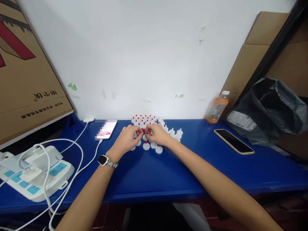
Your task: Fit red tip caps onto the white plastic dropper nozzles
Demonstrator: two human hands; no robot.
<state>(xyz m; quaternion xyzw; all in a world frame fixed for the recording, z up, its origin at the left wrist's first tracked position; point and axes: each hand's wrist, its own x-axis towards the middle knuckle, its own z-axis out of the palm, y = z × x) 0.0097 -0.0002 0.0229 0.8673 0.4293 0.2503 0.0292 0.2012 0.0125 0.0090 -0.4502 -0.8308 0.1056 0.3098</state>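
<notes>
Several small white caps with red tips (pixel 144 119) stand in rows on the blue table (pixel 168 170) near the wall; a few plain white ones (pixel 175 133) stand to their right. My left hand (pixel 126 138), with a watch on its wrist, and my right hand (pixel 157 134) meet over the front rows. Their fingertips pinch together around a small red-and-white piece (pixel 143 131) between them. More caps (pixel 152 146) stand just in front of my hands.
A phone on a white cable (pixel 106 129) lies left of the caps, and a power strip with chargers (pixel 36 173) sits at far left. An orange drink bottle (pixel 216 107), a dark phone (pixel 234 141), a black bag (pixel 269 109) and cardboard boxes (pixel 26 64) surround the table.
</notes>
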